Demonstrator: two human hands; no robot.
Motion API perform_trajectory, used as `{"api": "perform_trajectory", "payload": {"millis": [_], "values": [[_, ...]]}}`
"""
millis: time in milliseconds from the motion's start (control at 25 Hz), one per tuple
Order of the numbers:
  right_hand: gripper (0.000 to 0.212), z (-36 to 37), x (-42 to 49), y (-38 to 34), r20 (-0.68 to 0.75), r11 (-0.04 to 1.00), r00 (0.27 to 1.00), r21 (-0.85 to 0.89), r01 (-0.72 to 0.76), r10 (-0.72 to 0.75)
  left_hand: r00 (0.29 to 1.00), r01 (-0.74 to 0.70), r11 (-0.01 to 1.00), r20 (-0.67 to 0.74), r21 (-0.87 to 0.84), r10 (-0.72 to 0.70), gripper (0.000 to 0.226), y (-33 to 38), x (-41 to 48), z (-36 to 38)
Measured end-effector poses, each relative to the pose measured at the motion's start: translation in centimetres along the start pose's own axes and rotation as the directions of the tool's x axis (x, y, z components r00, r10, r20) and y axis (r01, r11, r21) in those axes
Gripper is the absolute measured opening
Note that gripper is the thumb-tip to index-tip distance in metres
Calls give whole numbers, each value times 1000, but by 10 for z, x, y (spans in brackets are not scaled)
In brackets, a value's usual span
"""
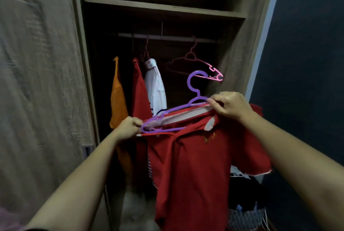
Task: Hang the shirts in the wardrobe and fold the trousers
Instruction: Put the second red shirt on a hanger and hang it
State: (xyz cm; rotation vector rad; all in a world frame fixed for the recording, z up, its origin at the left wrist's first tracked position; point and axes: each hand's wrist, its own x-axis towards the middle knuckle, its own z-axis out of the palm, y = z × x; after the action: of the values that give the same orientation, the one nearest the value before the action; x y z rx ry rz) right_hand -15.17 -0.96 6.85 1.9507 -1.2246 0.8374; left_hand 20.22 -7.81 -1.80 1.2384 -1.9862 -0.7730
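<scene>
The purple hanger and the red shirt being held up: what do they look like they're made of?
The purple hanger looks like moulded plastic: smooth, evenly coloured, slightly glossy, with flat rounded bars. The red shirt looks like soft knit fabric, perhaps cotton or a polyester blend; it drapes in loose folds, has a matte surface, and bears a small stitched-looking crest. The exact fibre can't be told.

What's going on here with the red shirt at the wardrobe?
A person stands at an open wooden wardrobe, fitting a red short-sleeved shirt onto a purple plastic hanger. The left hand grips the hanger's end and the shirt's shoulder; the right hand pinches the collar near the hook. It is not yet on the rail, where an orange shirt, another red shirt, a white shirt and an empty pink hanger hang.
</scene>
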Motion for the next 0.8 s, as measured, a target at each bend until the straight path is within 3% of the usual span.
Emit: {"api": "perform_trajectory", "payload": {"millis": [80,200,320,400,480,560,640,800], "values": [[68,6,-16,5,-34,998,999,-51,38,-39,998,69,998,12,-8,-69,49,5,1,-12],[55,14,-16,-5,17,980,999,-196,45,-42,984,117,986,-145,122,-99,37,29,-1,-10],[45,22,6,-38,26,959,999,-284,-20,29,845,154,963,-535,221,-12,26,68,-2,-4],[42,20,23,-61,38,969,980,-157,-189,197,764,112,962,-641,250,77,22,92,-9,7],[41,17,35,-68,70,917,915,-30,-397,398,741,-73,879,-564,472,364,22,104,-20,32],[40,12,42,-65,66,888,888,49,-458,454,716,-279,702,-345,655,607,32,104,-36,57],[38,7,47,-57,71,880,891,137,-454,448,695,-359,629,-252,690,673,43,104,-43,58],[35,1,51,-49,62,839,890,309,-447,452,644,-169,740,-495,651,583,57,111,-28,7]]}}
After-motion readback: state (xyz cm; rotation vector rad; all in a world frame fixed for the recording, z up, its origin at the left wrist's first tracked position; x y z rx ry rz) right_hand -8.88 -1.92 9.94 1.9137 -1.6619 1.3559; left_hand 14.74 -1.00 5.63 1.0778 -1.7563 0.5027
